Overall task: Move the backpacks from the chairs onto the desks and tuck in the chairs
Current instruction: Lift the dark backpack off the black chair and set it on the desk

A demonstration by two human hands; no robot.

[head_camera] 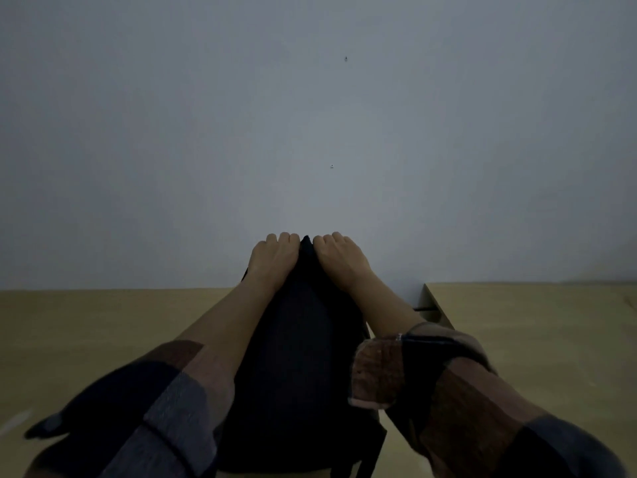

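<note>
A black backpack (pixel 296 357) stands upright on the wooden desk (pixel 86 326), its top close to the wall. My left hand (pixel 274 258) grips the top of the pack on its left side. My right hand (pixel 339 258) grips the top on its right side, the fingers of both curled over the far edge. My forearms run along either side of the pack. No chair is in view.
A plain pale wall (pixel 310 132) rises straight behind the desk. A second wooden desk (pixel 551 322) stands to the right, with a narrow gap (pixel 429 307) between the two.
</note>
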